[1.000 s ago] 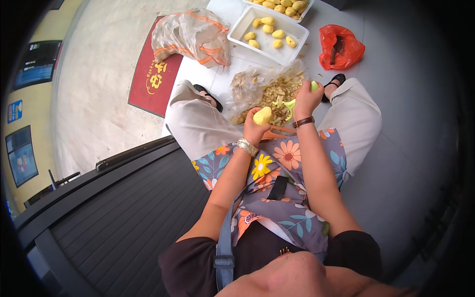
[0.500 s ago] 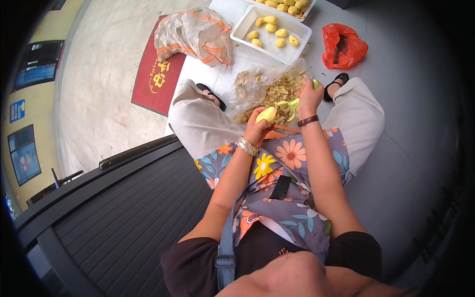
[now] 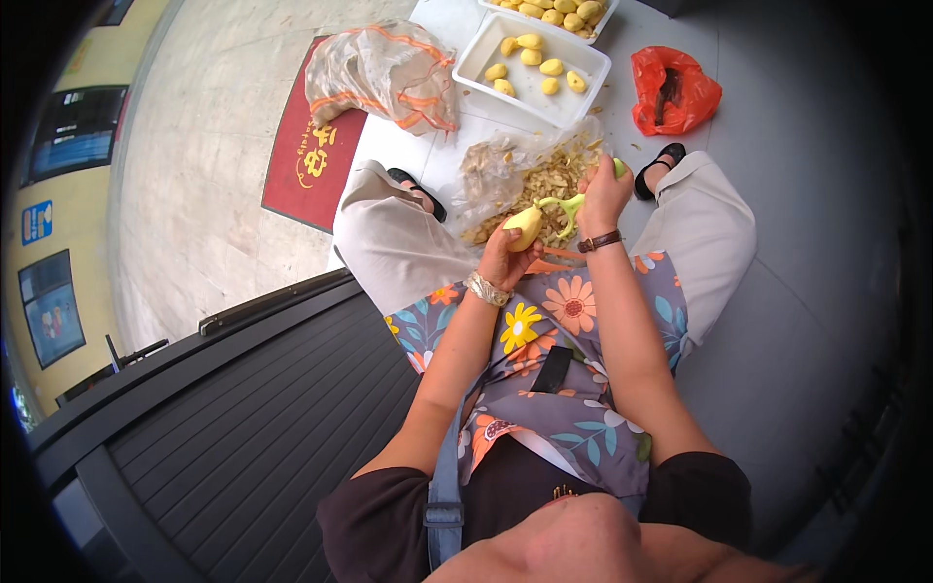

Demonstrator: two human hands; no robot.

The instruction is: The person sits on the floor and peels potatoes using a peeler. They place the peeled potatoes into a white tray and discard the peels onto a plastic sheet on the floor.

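Observation:
A pale yellow potato [image 3: 526, 227], its visible skin peeled, sits in my left hand [image 3: 501, 258], whose fingers are wrapped round its lower side. My right hand [image 3: 604, 199] is closed round the handle of a light green peeler [image 3: 568, 212]. The peeler's forked head reaches left to the upper end of the potato; whether the blade touches it I cannot tell. Beneath both hands, a heap of peelings [image 3: 559, 185] lies on a clear plastic bag [image 3: 483, 187] between my feet.
Beyond the peelings stands a white tub [image 3: 466, 73] with several peeled potatoes. Another tub [image 3: 595, 35] behind it is piled with more. A mesh-like sack [image 3: 379, 73] lies on a red mat [image 3: 288, 175] at left. At right is a red plastic bag [image 3: 695, 102]. A dark slatted panel [image 3: 253, 418] runs beside me.
My left hand has turned the potato to a more upright tilt. The peeler's head has shifted slightly left, closer to the potato's upper end.

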